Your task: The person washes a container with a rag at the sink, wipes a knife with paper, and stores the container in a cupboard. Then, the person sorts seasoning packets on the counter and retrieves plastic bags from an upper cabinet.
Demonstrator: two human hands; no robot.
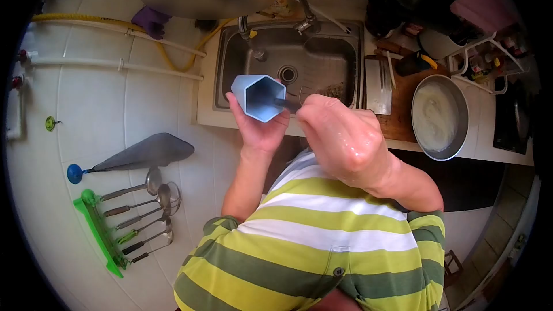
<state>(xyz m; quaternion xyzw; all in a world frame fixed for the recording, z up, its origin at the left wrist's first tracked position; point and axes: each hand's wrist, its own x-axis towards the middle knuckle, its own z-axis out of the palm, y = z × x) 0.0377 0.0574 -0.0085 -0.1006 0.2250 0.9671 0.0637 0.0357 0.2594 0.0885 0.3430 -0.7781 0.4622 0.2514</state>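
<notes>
My left hand (261, 132) is wrapped round a light blue hexagonal cup (244, 93), held tilted above the sink's front edge, its mouth facing right. Wet with drops on the back, my right hand (348, 141) is closed on a dark, slim handle-like piece (290, 105). The far end of that piece reaches the mouth of the cup; what it carries inside is hidden. Behind the cup lies the steel sink (276, 33), with its round drain (287, 74) showing.
A cleaver (378, 86) lies on a wooden board (403, 106) right of the sink. Beside it stands a metal basin (464, 109) with cloudy white contents. Ladles hang from a green rack (98, 233) on the left wall. A faucet (305, 11) rises behind the sink.
</notes>
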